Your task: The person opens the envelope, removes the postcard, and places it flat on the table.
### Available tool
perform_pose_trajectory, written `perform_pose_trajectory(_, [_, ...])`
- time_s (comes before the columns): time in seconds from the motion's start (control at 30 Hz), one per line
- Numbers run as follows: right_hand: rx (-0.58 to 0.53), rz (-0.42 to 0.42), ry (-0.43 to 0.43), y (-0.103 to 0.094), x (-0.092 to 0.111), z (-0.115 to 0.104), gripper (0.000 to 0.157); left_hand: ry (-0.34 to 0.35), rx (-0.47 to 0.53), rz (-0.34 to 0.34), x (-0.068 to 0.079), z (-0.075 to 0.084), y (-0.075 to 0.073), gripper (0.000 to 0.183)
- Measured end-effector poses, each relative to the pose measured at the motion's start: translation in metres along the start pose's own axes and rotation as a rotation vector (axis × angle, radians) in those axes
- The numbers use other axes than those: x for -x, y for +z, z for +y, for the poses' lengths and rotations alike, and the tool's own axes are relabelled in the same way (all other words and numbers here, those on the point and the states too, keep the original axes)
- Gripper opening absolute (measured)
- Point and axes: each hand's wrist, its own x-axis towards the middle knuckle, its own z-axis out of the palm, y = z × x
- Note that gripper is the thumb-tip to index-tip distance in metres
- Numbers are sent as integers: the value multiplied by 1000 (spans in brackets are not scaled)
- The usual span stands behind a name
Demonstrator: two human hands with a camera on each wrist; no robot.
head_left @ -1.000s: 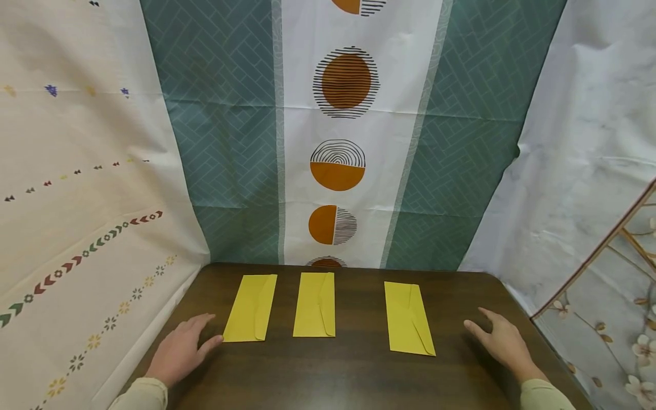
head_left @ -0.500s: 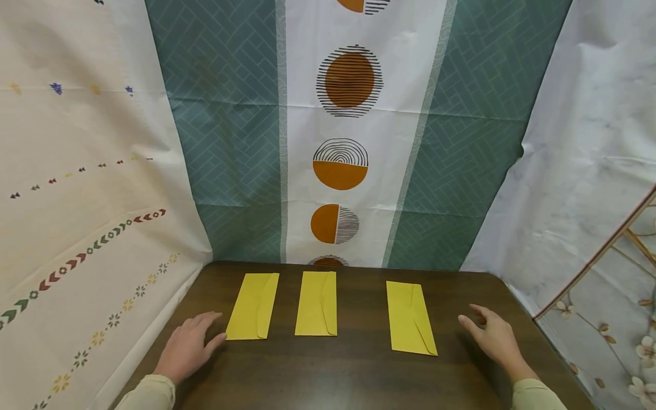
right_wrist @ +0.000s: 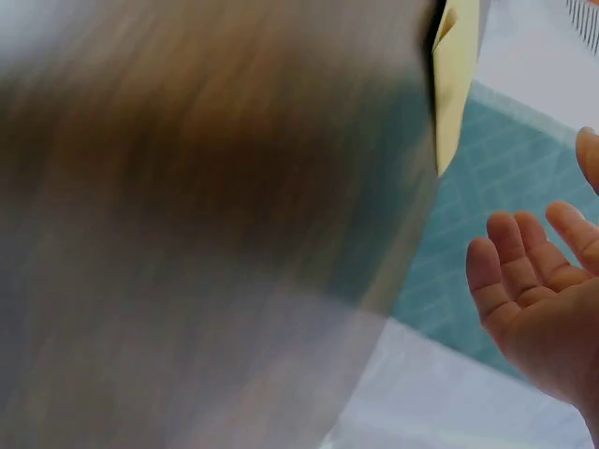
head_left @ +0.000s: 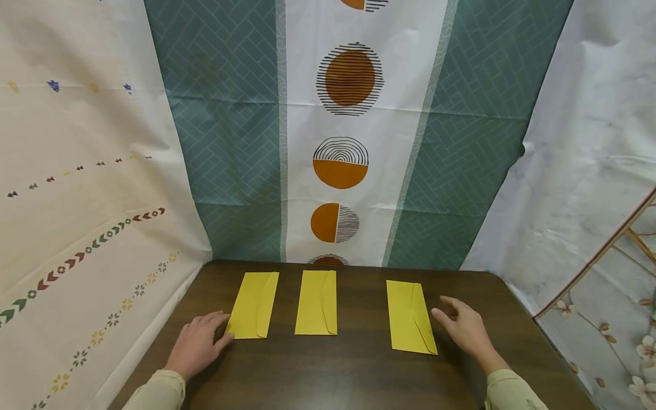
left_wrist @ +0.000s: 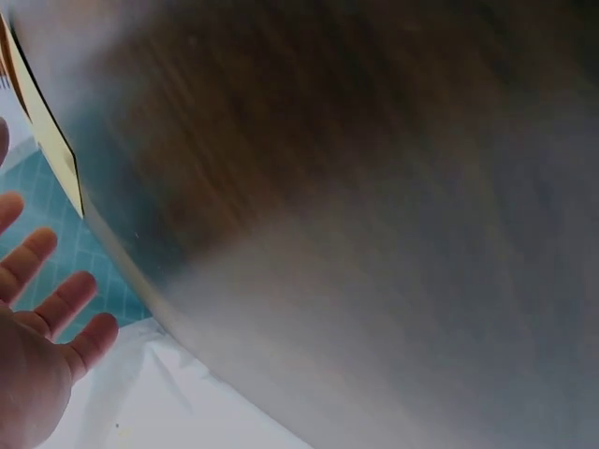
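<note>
Facing you across the far side, a green-and-white hanging (head_left: 359,128) is carrying a column of orange circles. A cream cloth (head_left: 92,199) with patterned rows is closing in your left, and a white cloth (head_left: 569,188) with a floral print is draping down your right. Between them the dark table (head_left: 307,376) is spreading before you. On it, the left envelope (head_left: 253,306), the middle envelope (head_left: 316,302) and the right envelope (head_left: 411,317), all yellow, are lying in a row, flaps facing up. The left two are sitting near each other; a wider gap is separating the right one.

Your left hand (head_left: 197,344) is staying relaxed, fingers parted, its thumb and fingertips reaching the left envelope's near left edge; you cannot tell whether they are touching it. Your right hand (head_left: 465,330) is hovering just beside the right envelope's right edge, fingers loosely bent and thumb apart.
</note>
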Motion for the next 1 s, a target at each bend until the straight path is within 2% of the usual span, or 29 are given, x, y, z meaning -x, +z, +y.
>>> perform_pose_trajectory(0.1, [-11, -4, -17, 10, -4, -15, 61, -7, -5, -16, -1, 1, 1, 51])
perform_pose_trajectory(0.47, [-66, -45, -80, 48, -21, -66, 57, 8, 14, -10, -14, 7, 8, 52])
perform_pose_trajectory(0.63, [-111, -78, -94, 62, -22, -89, 56, 32, 47, -7, -20, 10, 11, 51])
perform_pose_trajectory(1.0, [-120, -133, -172, 99, -16, -131, 50, 55, 66, -15, -26, 15, 15, 47])
